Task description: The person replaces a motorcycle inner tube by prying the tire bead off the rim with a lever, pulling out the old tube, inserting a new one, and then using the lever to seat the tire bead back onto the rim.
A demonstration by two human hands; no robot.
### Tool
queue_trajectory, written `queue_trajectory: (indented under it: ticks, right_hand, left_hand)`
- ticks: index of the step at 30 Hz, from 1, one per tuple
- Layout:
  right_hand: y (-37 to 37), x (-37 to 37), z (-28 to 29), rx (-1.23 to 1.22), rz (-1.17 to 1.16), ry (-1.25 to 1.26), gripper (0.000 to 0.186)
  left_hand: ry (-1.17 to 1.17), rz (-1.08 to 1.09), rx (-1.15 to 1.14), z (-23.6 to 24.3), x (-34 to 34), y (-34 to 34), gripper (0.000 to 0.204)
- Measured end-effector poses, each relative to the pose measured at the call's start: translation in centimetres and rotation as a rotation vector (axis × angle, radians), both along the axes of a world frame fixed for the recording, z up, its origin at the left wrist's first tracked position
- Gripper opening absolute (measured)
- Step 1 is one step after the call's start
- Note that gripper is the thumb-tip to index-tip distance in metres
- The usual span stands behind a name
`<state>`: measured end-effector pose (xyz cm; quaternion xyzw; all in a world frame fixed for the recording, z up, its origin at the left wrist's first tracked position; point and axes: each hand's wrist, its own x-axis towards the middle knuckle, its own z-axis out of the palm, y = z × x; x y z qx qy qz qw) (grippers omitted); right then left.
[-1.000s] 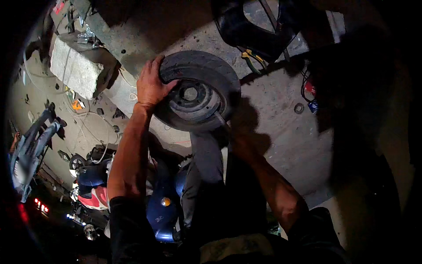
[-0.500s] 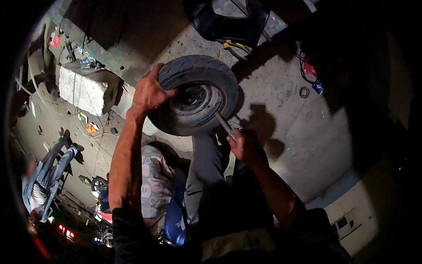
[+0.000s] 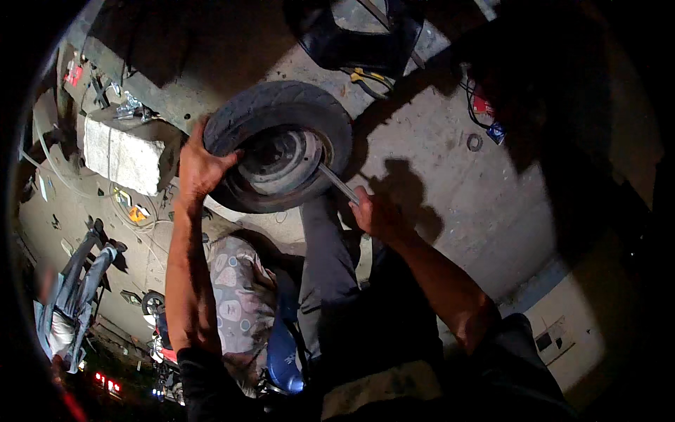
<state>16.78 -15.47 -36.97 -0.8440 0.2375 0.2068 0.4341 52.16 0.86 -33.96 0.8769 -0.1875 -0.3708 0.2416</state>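
Observation:
A small black tyre [image 3: 281, 105] on a grey metal wheel rim [image 3: 299, 172] is tilted up in front of me, above my legs. My left hand [image 3: 204, 165] grips the tyre's left side, with the thumb over the sidewall toward the rim. A metal tyre lever [image 3: 339, 184] slants from the gap between tyre and rim on the right. Its near end is in my right hand [image 3: 376, 214], whose fingers are wrapped around it. The lever's far tip is hidden inside the tyre.
A white stone block [image 3: 123, 155] stands left of the wheel, tools on top. Yellow-handled pliers [image 3: 371, 79] lie beyond, beside a black container [image 3: 355, 46]. A metal ring [image 3: 474, 142] rests at right. A person [image 3: 70, 302] and parked motorbike [image 3: 165, 330] are at far left.
The wheel has shifted left in view together with both hands and the lever. The rim now looks more tilted. Both holds stay the same.

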Motion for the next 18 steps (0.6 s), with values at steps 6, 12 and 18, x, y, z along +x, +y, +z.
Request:
queue_trajectory:
  ticks: [6, 12, 18]
  right_hand:
    - [0.2, -4.4, -3.7, 0.043, -0.002, 0.154, 0.026]
    - [-0.4, -2.8, -3.4, 0.091, -0.031, 0.189, 0.027]
    - [-0.2, -3.9, -3.9, 0.01, -0.018, 0.106, 0.026]
  left_hand:
    - [-0.018, -0.012, -0.014, -1.0, 0.4, -0.8, 0.084]
    - [-0.143, -0.107, 0.025, -3.0, 2.4, -0.4, 0.083]
    - [-0.175, -0.107, 0.001, -3.9, 1.6, 0.3, 0.081]
